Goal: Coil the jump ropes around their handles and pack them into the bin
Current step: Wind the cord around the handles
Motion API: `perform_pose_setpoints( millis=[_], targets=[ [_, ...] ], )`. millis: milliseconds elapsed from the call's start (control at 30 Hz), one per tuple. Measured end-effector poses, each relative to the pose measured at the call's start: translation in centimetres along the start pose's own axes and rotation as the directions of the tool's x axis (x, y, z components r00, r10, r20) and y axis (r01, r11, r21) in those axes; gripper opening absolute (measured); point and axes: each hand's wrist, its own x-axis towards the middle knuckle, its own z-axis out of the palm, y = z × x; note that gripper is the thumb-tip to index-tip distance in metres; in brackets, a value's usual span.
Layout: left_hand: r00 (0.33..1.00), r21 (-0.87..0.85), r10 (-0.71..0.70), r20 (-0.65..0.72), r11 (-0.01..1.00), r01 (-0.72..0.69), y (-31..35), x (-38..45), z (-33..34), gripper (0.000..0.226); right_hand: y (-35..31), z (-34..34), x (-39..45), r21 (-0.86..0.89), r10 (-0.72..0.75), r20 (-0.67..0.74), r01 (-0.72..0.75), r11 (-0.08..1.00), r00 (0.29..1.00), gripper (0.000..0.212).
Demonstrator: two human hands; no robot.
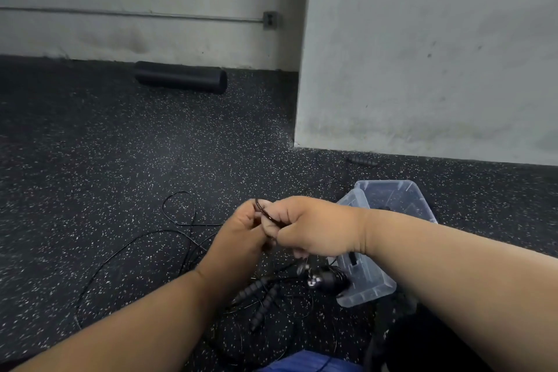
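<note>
Black cord, thin and wiry, runs between both hands at the middle of the scene: the left hand point(241, 229) and the right hand point(305, 226) meet knuckle to knuckle, each with its fingers point(273, 222) curled and pinching a small loop of the jump rope point(265, 211) that arcs over them. Whether a handle sits inside the right fist I cannot tell. To wind this well, I judge the person should keep steady tension on the cord, lay each turn snug beside the last, and draw the slack in gradually so it does not kink. That slack point(178, 220) sprawls over the speckled floor point(90, 160) toward 9 o'clock in loose loops. At 6 o'clock lie two ribbed black handles point(262, 299), crossed, with more thin cord tangled round them, not yet coiled. The clear plastic bin point(398, 196) sits at 3 o'clock, its lid point(368, 284) just beside it, with something dark inside, partly hidden by the right forearm.
</note>
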Motion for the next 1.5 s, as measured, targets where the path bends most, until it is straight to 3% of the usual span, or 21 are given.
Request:
perform_pose_setpoints(
  millis=[100, 233, 333, 400, 433, 533, 600, 700, 800, 833, 867, 967, 1000, 1100, 1133, 1167, 1267, 1400, 1500],
  targets=[
    [0.999, 0.107, 0.034, -0.027, 0.994, -0.030, 0.0, 0.9, -0.8, 0.021, 0.0, -0.1, -0.2, 0.008, 0.011, -0.026, -0.011, 1.000, 1.000, 0.021],
    [0.998, 0.130, -0.059, 0.013, 0.990, 0.056, -1.2, 1.6, -1.0, 0.050, 0.1, 0.3, 0.0, 0.033, 0.062, -0.088, -0.059, 0.998, 0.994, 0.020],
    [0.959, 0.376, -0.230, 0.167, 0.914, 0.153, -3.8, 1.3, -1.0, 0.092, -1.1, 0.0, -0.1, 0.214, 0.028, -0.122, -0.002, 0.977, 0.992, 0.019],
    [0.939, 0.563, -0.294, 0.181, 0.813, 0.147, -5.7, 1.5, -0.6, 0.111, -2.5, 0.0, -0.3, 0.416, -0.021, -0.097, 0.060, 0.907, 0.995, 0.023],
    [0.942, 0.598, -0.284, 0.178, 0.791, 0.126, -6.6, 1.8, -0.6, 0.102, -3.2, 0.2, -0.4, 0.497, -0.046, -0.072, 0.076, 0.864, 0.996, 0.026],
    [0.945, 0.611, -0.179, 0.272, 0.791, -0.026, -7.4, 2.4, 0.1, 0.017, -4.3, 0.9, -0.2, 0.549, -0.090, -0.058, 0.107, 0.829, 0.994, 0.030],
    [0.943, 0.591, -0.157, 0.293, 0.805, -0.049, -8.3, 3.0, 0.9, 0.023, -4.7, 0.8, 0.0, 0.579, -0.108, -0.098, 0.145, 0.803, 0.989, 0.029],
    [0.971, 0.486, -0.134, 0.201, 0.874, 0.020, -8.3, 3.5, 1.8, 0.011, -5.1, 0.1, 0.2, 0.707, -0.121, -0.154, 0.195, 0.679, 0.981, 0.028],
    [0.975, 0.577, -0.079, 0.206, 0.815, -0.056, -7.3, 3.7, 1.0, 0.080, -5.6, 0.1, 0.0, 0.769, -0.177, -0.145, 0.223, 0.599, 0.973, 0.024],
    [0.954, 0.596, -0.151, 0.257, 0.802, -0.034, -6.8, 3.5, 0.9, 0.091, -5.9, 0.2, -0.1, 0.776, -0.199, -0.136, 0.229, 0.587, 0.970, 0.024],
    [0.916, 0.613, -0.203, 0.347, 0.788, -0.058, -6.7, 3.4, 1.0, 0.087, -6.3, 0.4, -0.2, 0.778, -0.221, -0.128, 0.236, 0.582, 0.967, 0.025],
    [0.719, 0.637, -0.363, 0.592, 0.757, -0.143, -7.6, 2.4, 2.8, 0.037, -7.1, 0.3, -0.5, 0.751, -0.265, -0.141, 0.277, 0.599, 0.954, 0.028],
    [0.668, 0.614, -0.395, 0.631, 0.781, -0.117, -7.9, 2.1, 3.4, 0.033, -7.0, -0.1, -0.4, 0.736, -0.264, -0.168, 0.299, 0.608, 0.950, 0.028],
    [0.502, 0.564, -0.574, 0.647, 0.804, 0.191, -7.9, 1.7, 3.5, 0.072, -5.2, -2.1, 0.1, 0.678, -0.180, -0.321, 0.359, 0.642, 0.930, 0.027],
    [0.441, 0.493, -0.580, 0.685, 0.815, 0.305, -7.8, 1.8, 2.8, 0.080, -4.0, -2.9, 0.4, 0.662, -0.135, -0.386, 0.376, 0.649, 0.913, 0.025],
    [0.421, 0.391, -0.552, 0.720, 0.823, 0.411, -7.5, 1.9, 2.0, 0.081, -2.8, -3.6, 0.6, 0.650, -0.078, -0.449, 0.386, 0.655, 0.890, 0.024],
    [0.493, 0.061, -0.438, 0.752, 0.791, 0.609, -5.2, 1.7, -0.4, 0.087, 1.4, -5.5, 1.2, 0.653, 0.126, -0.576, 0.363, 0.664, 0.807, 0.028],
    [0.647, 0.043, -0.366, 0.669, 0.888, 0.458, -3.3, 0.7, -1.1, 0.091, 5.3, -6.3, 1.6, 0.689, 0.322, -0.597, 0.264, 0.675, 0.735, 0.027],
    [0.775, 0.118, -0.326, 0.542, 0.942, 0.314, -3.0, 0.5, -0.7, 0.078, 6.4, -5.6, 1.7, 0.710, 0.360, -0.516, 0.153, 0.687, 0.777, 0.023]
  ],
)
